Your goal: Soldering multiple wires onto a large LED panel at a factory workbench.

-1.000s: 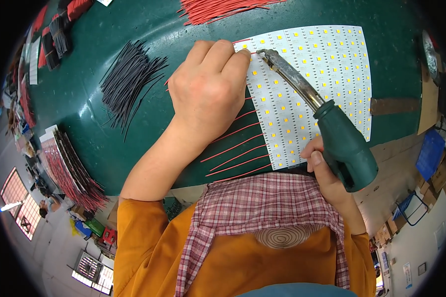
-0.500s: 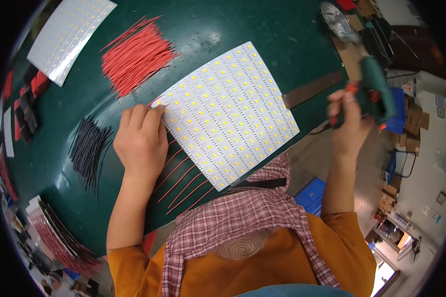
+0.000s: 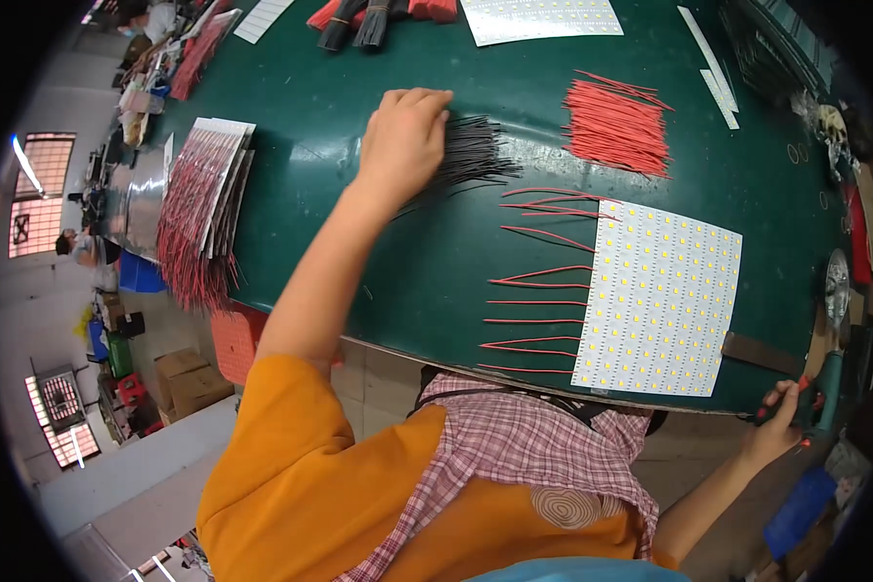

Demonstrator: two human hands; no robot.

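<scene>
My left hand lies on the left end of a pile of black wires, its fingers bent and closed at the wires; the fingertips are partly hidden. At the right, my right hand grips a green soldering gun with red-orange parts, beside the table's front edge. Between my hands lies a white LED panel with rows of yellow chips. Several red wires stick out leftward from its left edge. A dark metal strip touches the panel's right edge.
A pile of red wires lies behind the panel. Stacked panels with red wires stand at the table's left. Another LED panel and black-and-red wire bundles lie at the far edge. A metal dish sits at the right.
My view has swung left. My left hand has let go of the panel's corner and moved to the black wires. The right hand still holds the soldering gun, now lower by the table edge.
</scene>
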